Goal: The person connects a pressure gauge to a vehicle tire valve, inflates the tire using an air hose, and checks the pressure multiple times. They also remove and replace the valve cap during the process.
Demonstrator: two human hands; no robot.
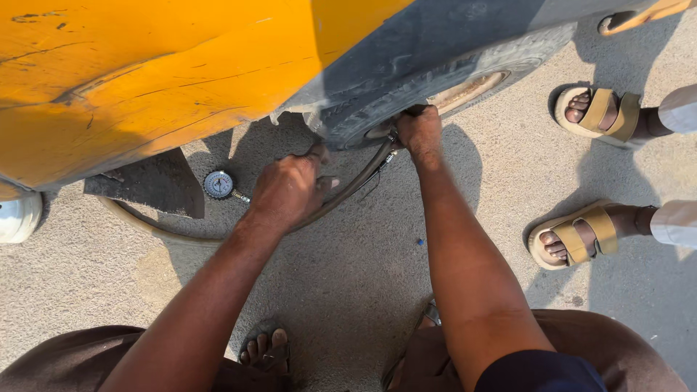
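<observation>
Rubber air hose (348, 190), dark and slightly glossy, is curving along the concrete ground (348, 290) from under the yellow vehicle body (145, 72) up to the worn black tyre (435, 76). One round pressure gauge (218, 184) with a white dial is sitting on the line just left of the left hand (287, 190), which is curling closed around the hose. The right hand (419, 131) is pressing the hose end against the tyre's rim, fingers bunched and partly hidden. Two tan sandals (599, 112) on a bystander's feet are standing at the right. One tyre and one hose are showing.
</observation>
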